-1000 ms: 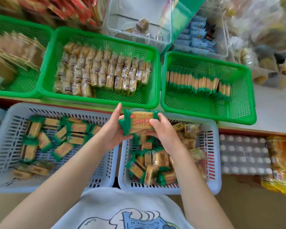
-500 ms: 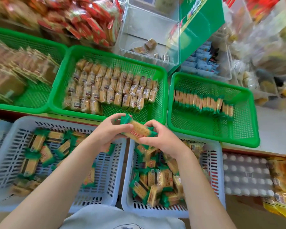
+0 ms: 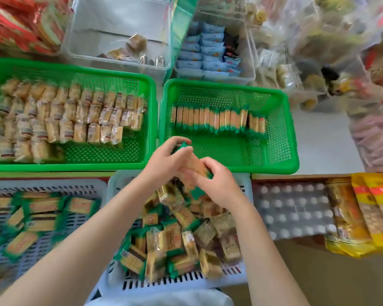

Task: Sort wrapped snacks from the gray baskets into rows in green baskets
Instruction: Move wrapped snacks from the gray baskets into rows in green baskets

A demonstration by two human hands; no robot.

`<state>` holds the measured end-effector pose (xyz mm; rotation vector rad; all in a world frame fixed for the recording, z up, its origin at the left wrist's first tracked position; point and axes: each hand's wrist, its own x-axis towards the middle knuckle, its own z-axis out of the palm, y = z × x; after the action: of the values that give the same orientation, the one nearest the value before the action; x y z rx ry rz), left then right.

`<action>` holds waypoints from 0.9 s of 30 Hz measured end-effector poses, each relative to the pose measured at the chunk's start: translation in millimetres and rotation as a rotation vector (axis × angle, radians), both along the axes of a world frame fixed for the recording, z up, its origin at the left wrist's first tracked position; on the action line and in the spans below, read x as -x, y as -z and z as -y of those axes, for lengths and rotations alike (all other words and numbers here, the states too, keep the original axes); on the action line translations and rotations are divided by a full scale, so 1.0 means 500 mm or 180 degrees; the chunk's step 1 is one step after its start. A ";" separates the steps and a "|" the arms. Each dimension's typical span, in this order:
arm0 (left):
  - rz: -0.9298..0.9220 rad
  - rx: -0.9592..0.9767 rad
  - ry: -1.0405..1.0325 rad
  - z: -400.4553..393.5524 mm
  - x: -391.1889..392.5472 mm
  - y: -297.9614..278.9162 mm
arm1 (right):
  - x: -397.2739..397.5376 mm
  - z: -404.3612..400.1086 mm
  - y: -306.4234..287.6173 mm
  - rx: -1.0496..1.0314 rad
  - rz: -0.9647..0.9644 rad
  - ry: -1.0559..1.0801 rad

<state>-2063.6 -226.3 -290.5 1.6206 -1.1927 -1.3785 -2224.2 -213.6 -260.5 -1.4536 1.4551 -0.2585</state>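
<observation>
My left hand (image 3: 166,161) and my right hand (image 3: 217,184) both grip a small stack of green-wrapped snacks (image 3: 196,165) above the near edge of the right green basket (image 3: 274,164). That basket holds one upright row of green-wrapped snacks (image 3: 217,120) along its far side. Below my hands, the middle gray basket (image 3: 186,283) is full of jumbled wrapped snacks (image 3: 173,239). The left gray basket (image 3: 42,186) has several loose green-wrapped snacks. The left green basket (image 3: 75,166) holds rows of clear-wrapped snacks (image 3: 64,120).
A clear bin (image 3: 119,40) with a few snacks stands behind the green baskets, with a bin of blue packets (image 3: 210,56) to its right. A wrapped tray of white rounds (image 3: 294,210) and yellow packets (image 3: 363,217) lie at the right. Bagged goods crowd the far right.
My hands carried the stack of green-wrapped snacks up and right, from over the middle gray basket to the near edge of the right green basket. The view shifted rightward.
</observation>
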 end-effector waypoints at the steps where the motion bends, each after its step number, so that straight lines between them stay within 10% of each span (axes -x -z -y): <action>1: 0.0206 0.0152 -0.0119 0.015 0.025 0.017 | 0.036 0.012 0.007 0.0203 -0.0028 0.0254; 7: 0.2606 -0.0220 -0.0153 0.015 0.042 0.150 | 0.186 0.112 0.047 0.0644 -0.0295 0.1276; 27: 0.2906 -0.0144 0.0609 -0.022 -0.010 0.201 | -0.083 0.268 0.283 -0.0413 -0.1161 -0.0497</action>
<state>-2058.7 -215.1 -390.8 2.3119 -1.8581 -0.7372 -2182.5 -347.6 -401.9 -1.5523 1.6008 0.2055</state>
